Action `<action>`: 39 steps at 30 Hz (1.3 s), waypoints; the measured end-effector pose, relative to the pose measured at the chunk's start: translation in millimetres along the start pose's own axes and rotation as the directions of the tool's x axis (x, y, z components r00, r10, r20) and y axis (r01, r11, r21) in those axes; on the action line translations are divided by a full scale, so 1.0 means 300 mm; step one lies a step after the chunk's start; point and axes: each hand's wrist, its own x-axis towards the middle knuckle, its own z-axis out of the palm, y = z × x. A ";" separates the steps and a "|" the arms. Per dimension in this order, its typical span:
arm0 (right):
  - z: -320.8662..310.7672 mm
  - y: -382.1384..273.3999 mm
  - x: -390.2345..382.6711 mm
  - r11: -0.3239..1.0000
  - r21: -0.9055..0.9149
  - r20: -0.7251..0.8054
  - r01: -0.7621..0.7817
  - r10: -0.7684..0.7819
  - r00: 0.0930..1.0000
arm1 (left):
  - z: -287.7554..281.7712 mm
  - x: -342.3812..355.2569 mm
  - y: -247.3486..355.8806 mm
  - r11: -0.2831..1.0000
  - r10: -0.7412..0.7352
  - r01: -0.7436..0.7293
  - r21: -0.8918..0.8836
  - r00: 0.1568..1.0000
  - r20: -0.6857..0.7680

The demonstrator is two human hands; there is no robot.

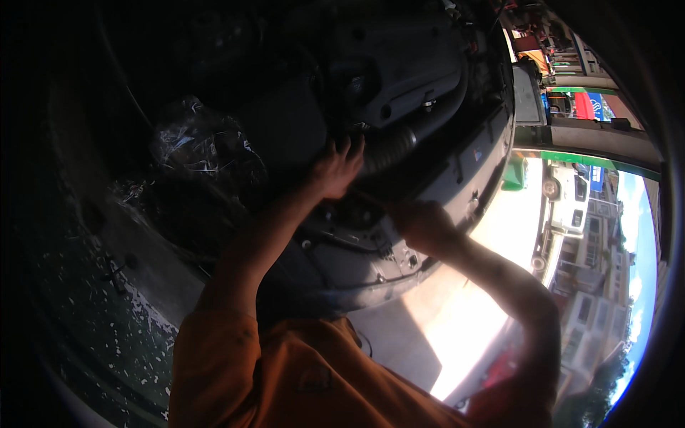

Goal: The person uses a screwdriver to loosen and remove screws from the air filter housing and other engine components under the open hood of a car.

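Observation:
I am looking up at the dark underside of a vehicle. My left hand point(337, 167) is raised with its fingers apart, and the fingertips press on a dark part beside a ribbed grey hose point(391, 151). My right hand point(422, 225) is blurred and closed into a fist just below the hose, near the grey underbody panel point(357, 260). A thin tool point(372, 199) seems to stick out of the fist toward the left hand, though its shape is unclear. Both forearms come up from orange sleeves point(285, 378).
Crumpled clear plastic wrap point(203, 146) hangs at the left in the shadow. A grey moulded cover with bolts point(407, 78) sits above the hose. The bumper edge point(492, 164) curves at the right. Beyond it lie a sunlit street, a white truck point(567, 207) and buildings.

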 end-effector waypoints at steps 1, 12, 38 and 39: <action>-0.027 0.002 0.001 0.999 0.035 0.047 -0.029 0.027 0.999 | 0.004 0.005 0.006 1.000 -0.005 0.005 0.014 1.000 -0.006; 0.052 -0.033 0.056 -0.184 0.713 0.677 -0.677 0.431 0.596 | -0.075 0.011 -0.033 0.997 0.070 -0.069 -0.017 0.997 0.022; -0.036 -0.027 -0.040 0.611 0.598 0.212 -0.518 0.503 0.838 | -0.054 0.007 -0.029 1.000 0.022 -0.021 -0.005 0.998 0.066; -0.030 -0.023 -0.040 0.618 0.601 0.196 -0.507 0.502 0.843 | -0.058 0.009 -0.028 1.000 0.022 -0.022 -0.004 0.997 0.073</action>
